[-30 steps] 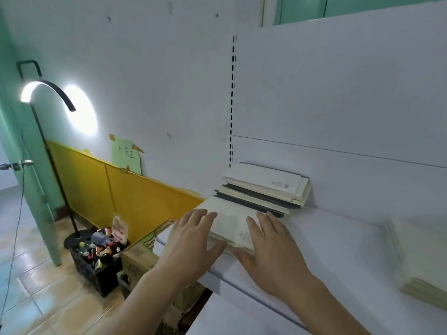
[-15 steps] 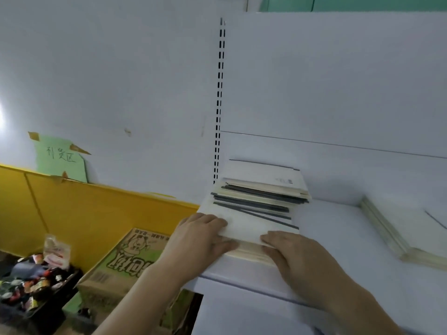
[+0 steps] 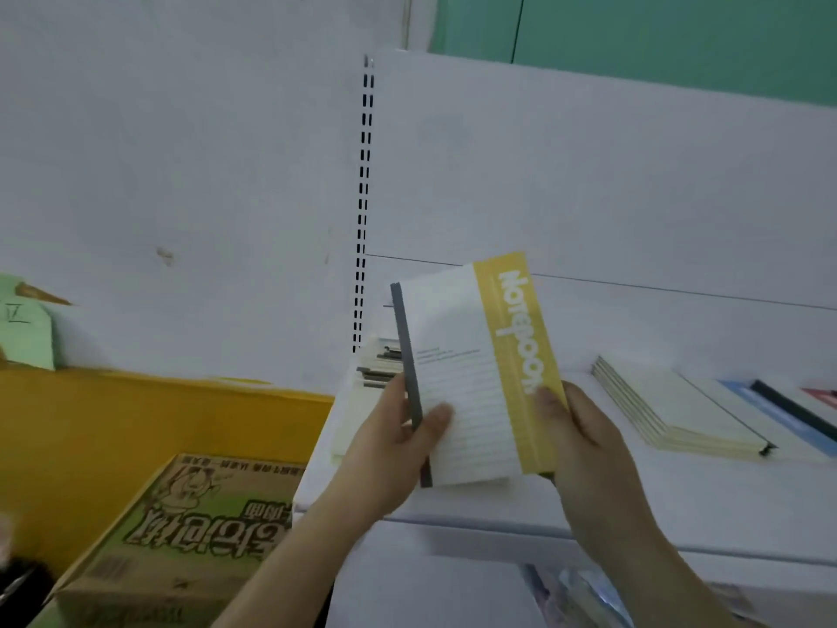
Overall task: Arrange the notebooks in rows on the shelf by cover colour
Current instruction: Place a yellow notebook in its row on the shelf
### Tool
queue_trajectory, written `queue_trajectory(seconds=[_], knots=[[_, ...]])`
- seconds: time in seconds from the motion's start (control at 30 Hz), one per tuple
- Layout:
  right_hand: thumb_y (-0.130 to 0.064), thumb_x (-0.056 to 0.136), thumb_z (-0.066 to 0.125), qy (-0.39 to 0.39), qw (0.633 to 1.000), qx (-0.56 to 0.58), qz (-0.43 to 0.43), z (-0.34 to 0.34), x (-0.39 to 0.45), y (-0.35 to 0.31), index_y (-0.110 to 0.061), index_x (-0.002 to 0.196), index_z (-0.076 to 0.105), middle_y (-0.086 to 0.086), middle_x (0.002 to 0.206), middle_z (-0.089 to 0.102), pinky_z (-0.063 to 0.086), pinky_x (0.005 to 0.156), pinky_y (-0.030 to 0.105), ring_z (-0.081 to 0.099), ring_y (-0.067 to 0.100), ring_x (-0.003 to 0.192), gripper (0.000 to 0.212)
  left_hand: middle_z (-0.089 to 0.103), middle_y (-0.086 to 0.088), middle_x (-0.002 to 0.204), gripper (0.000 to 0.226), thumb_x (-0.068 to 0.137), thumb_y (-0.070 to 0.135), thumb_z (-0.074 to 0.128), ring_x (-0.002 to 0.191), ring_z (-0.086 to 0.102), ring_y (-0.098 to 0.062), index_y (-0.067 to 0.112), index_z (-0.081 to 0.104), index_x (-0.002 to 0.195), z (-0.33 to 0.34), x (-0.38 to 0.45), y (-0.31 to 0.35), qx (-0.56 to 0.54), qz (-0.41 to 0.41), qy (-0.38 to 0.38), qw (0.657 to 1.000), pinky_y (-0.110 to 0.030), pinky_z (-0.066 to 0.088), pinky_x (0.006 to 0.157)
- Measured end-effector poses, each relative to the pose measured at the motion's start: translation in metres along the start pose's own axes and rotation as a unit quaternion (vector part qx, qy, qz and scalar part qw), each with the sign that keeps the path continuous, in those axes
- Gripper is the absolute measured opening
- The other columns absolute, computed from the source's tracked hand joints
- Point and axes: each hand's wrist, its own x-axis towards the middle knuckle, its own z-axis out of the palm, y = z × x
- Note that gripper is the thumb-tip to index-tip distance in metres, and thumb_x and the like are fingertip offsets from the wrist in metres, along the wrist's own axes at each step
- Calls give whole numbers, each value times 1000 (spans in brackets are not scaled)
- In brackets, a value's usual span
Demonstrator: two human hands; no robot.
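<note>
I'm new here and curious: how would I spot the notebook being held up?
Find the white shelf. Above its front edge, the left hand and right hand hold one notebook upright. Unlike the flat stacks nearby, it shows a yellow band and a grey spine.

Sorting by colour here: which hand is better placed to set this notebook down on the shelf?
Probably right. The right hand holds the notebook by its yellow band, on the side nearest the stacks laid out rightward; the left hand holds the grey spine.

A shop: slotted retail shelf (image 3: 679, 514), stock carton (image 3: 181, 528) beside it.
</note>
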Motion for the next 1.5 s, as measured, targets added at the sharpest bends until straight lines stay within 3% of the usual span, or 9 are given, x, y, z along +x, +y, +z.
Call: queue_trajectory(seconds=[0.17,0.27,0.37,0.43,0.57,0.8,0.93,1.3,1.5], knots=[[-37,101,36,-30,998,-44,-31,18,2,12,-33,96,63,-30,91,66,42,75,10,58,-11,87,27,72,16,109,31,102,25,52,101,68,-5,43,49,127,-11,-12,2,-56,12,93,994,-37,57,85],[-46,100,29,-99,963,-238,-73,20,15,39,-36,132,48,-22,136,50,32,103,18,41,-4,125,39,70,22,104,35,102,23,50,96,66,-1,43,47,130,-33,-13,-3,-12,19,167,986,-35,55,83],[-56,97,30,-203,856,-465,-100,27,26,74,-23,150,24,-5,158,16,15,118,32,11,14,145,63,65,27,107,37,102,21,49,101,62,-1,45,45,130,-49,-17,-10,14,3,213,977,-32,52,82],[-58,92,30,-231,824,-497,-143,32,26,84,-25,144,39,0,153,33,25,115,39,29,21,141,63,64,28,111,38,103,20,48,103,59,2,44,45,132,-54,-20,-13,31,1,215,976,-28,49,82],[-35,85,45,-173,851,-425,-256,23,28,77,-28,104,73,-6,107,71,51,86,36,66,14,95,34,63,27,114,39,103,19,46,105,59,1,42,44,135,-57,-21,-13,31,-1,223,974,-29,49,84],[-48,97,39,-162,884,-382,-214,-38,25,36,-48,110,61,-37,94,63,44,78,8,59,-9,87,25,62,22,116,41,104,17,45,101,58,2,35,41,140,-73,-4,2,41,33,252,966,-23,48,76],[-42,94,40,-97,940,-273,-182,-46,16,9,-45,94,58,-18,68,62,37,50,16,55,6,57,17,61,21,116,40,104,18,44,100,57,5,34,40,141,-75,7,11,42,57,246,967,-22,48,77],[-50,94,46,71,995,-58,37,4,9,12,-8,75,61,13,76,65,38,55,27,51,12,56,48,66,24,111,32,105,21,42,103,60,7,39,48,131,-14,-7,19,-19,82,125,989,-25,48,89],[-40,98,44,111,991,-14,76,20,-7,18,-20,86,64,-6,78,67,43,57,23,60,6,70,30,67,17,102,25,100,31,48,94,64,0,32,50,125,16,-13,11,-58,82,100,990,-19,54,72]])
